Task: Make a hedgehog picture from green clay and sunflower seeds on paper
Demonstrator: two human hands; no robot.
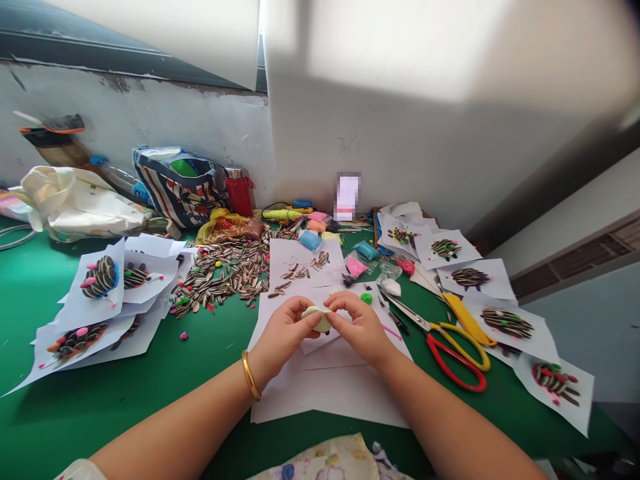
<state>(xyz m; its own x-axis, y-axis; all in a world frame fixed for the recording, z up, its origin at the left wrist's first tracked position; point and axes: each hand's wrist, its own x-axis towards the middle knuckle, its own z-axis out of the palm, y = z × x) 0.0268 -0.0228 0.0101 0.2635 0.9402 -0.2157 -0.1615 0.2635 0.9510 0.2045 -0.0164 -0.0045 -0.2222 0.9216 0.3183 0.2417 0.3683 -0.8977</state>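
Nearest to us, at the bottom edge, a bit of flowered cloth (330,463) shows between our two forearms, which reach out over the green bench (125,393). Our left hand (283,333), with a gold bangle (250,375) on the wrist, and our right hand (363,327) meet above a few white sheets of paper (330,387), and between them we hold a small pale lump of clay (320,317). The fingers of both hands are curled close around it, thumbs and fingertips pinching its edges, so neither hand is free. We judge that we are in the middle of pressing and shaping the lump; it looks flattened and rounded, and it is held up just above the paper rather than resting on it. A fair next move, as we read it, calls for gentle, even pressure so the soft piece does not tear, and a clear spot on the top sheet if it is to be set down. Behind our hands lies a heap of striped sunflower seeds (225,273), with small coloured clay pieces among them, and to the right lie scissors (453,347) with red and yellow handles. Finished seed pictures (100,280) on white sheets are stacked at the left, and more lie in a row along the right.
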